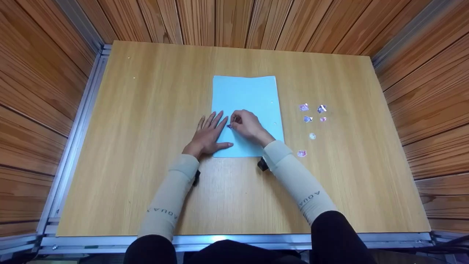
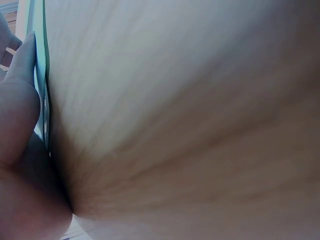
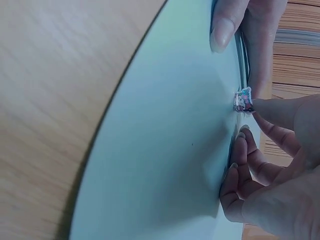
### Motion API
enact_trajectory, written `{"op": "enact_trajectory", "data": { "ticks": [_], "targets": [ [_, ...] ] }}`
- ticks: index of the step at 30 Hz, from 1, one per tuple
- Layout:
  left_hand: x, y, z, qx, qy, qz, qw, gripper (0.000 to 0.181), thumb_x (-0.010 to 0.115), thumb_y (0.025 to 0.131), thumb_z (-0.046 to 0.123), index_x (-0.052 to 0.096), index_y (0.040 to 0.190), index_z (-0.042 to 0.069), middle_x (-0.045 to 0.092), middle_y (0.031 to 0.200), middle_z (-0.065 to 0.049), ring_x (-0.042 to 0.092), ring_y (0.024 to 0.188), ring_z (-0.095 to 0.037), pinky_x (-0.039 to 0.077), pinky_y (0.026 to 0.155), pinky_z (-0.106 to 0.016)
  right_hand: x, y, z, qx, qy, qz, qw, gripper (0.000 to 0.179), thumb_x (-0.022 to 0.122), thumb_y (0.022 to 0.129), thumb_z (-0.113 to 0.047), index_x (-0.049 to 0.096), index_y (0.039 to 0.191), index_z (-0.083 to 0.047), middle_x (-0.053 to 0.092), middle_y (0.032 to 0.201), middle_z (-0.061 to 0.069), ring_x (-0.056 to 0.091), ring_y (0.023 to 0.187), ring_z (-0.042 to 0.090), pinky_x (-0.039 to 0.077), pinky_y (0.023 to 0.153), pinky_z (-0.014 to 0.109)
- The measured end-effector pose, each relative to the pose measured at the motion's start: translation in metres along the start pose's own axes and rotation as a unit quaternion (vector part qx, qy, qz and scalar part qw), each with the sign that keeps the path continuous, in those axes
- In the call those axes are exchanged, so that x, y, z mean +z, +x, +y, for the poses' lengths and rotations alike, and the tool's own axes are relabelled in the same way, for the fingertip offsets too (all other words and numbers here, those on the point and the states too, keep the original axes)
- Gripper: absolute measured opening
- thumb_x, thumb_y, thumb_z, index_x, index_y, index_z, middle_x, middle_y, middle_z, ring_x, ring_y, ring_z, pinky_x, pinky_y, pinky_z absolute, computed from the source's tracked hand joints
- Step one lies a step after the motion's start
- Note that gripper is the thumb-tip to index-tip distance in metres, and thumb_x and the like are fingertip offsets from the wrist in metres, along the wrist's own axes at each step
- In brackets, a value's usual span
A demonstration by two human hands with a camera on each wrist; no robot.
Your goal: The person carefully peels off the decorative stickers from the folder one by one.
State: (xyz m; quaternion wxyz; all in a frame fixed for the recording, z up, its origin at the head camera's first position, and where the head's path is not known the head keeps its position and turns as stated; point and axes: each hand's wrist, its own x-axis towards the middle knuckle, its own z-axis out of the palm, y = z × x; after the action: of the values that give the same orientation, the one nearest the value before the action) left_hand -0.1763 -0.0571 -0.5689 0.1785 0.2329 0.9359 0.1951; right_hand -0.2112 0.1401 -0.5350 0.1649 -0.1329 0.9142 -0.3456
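Note:
A flat light blue folder (image 1: 245, 91) lies on the table in front of the person. The left hand (image 1: 208, 138) rests with fingers spread over its left edge, thumb stretched onto the blue surface. Between thumb and index finger, the right hand (image 1: 247, 124) pinches a small shiny purple sticker (image 3: 244, 100), low over the folder's left part beside the left index fingertip. Its other fingers are curled near the folder in the right wrist view. In the left wrist view, the left hand (image 2: 17, 100) shows only partly, at the folder's edge (image 2: 41, 65).
Right of the folder lie several small stickers, among them a purple one (image 1: 304, 107), a pale round one (image 1: 312, 136) and a pink one (image 1: 302, 153). The wooden table (image 1: 154, 110) has a metal frame (image 1: 82, 106) at its left, with plank walls around.

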Motion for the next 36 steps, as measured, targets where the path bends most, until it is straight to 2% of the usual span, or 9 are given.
{"op": "enact_trajectory", "data": {
  "ticks": [10,18,22,27,31,36],
  "targets": [
    [-0.001,-0.001,0.000,0.003,-0.010,0.005,0.9999,0.097,0.057,0.095,0.066,0.008,0.166,0.023,-0.005,0.173,-0.001,-0.011,0.158,-0.026,-0.009,0.124,-0.054,-0.002,0.000,0.001,0.008,0.038,0.004,0.9993,0.009,0.061,0.102,-0.014,0.068,0.100,-0.008,0.064,0.094,0.006,0.056,0.085,0.022,0.044,0.076,0.034],
    [0.000,-0.002,-0.001,0.005,-0.010,0.012,0.9999,0.096,0.057,0.095,0.066,0.009,0.166,0.022,-0.004,0.173,-0.001,-0.011,0.158,-0.027,-0.009,0.124,-0.055,-0.004,-0.002,-0.001,0.012,0.040,-0.003,0.9991,0.011,0.061,0.102,-0.015,0.069,0.102,-0.008,0.065,0.099,0.006,0.057,0.090,0.023,0.046,0.080,0.036],
    [0.001,-0.002,0.000,0.004,-0.010,0.009,0.9999,0.097,0.056,0.095,0.067,0.008,0.166,0.022,-0.004,0.173,-0.001,-0.011,0.158,-0.027,-0.009,0.124,-0.055,-0.007,-0.004,0.000,0.008,0.047,-0.006,0.9989,0.010,0.062,0.102,-0.014,0.069,0.102,-0.007,0.067,0.103,0.008,0.060,0.096,0.025,0.049,0.088,0.040],
    [-0.001,-0.001,0.002,0.004,-0.010,0.007,0.9999,0.097,0.057,0.095,0.067,0.010,0.166,0.021,-0.003,0.173,-0.003,-0.009,0.159,-0.028,-0.008,0.124,-0.055,-0.019,-0.014,0.004,0.016,0.068,-0.010,0.9975,0.010,0.062,0.102,-0.014,0.070,0.102,-0.008,0.069,0.110,0.008,0.064,0.111,0.026,0.049,0.099,0.044],
    [-0.002,0.000,0.002,0.005,-0.013,0.008,0.9999,0.097,0.058,0.095,0.066,0.010,0.166,0.021,-0.003,0.173,-0.003,-0.010,0.159,-0.028,-0.009,0.124,-0.054,-0.036,-0.027,0.007,0.020,0.090,-0.018,0.9955,0.011,0.062,0.102,-0.015,0.071,0.102,-0.008,0.068,0.112,0.007,0.065,0.112,0.027,0.050,0.097,0.045],
    [0.000,-0.002,0.000,0.005,-0.015,0.010,0.9998,0.097,0.057,0.095,0.066,0.009,0.166,0.022,-0.004,0.173,-0.002,-0.010,0.159,-0.028,-0.010,0.124,-0.054,-0.054,-0.046,0.015,0.004,0.092,-0.023,0.9955,0.012,0.063,0.103,-0.016,0.070,0.106,-0.008,0.067,0.111,0.007,0.063,0.112,0.025,0.049,0.097,0.045]
  ]
}}
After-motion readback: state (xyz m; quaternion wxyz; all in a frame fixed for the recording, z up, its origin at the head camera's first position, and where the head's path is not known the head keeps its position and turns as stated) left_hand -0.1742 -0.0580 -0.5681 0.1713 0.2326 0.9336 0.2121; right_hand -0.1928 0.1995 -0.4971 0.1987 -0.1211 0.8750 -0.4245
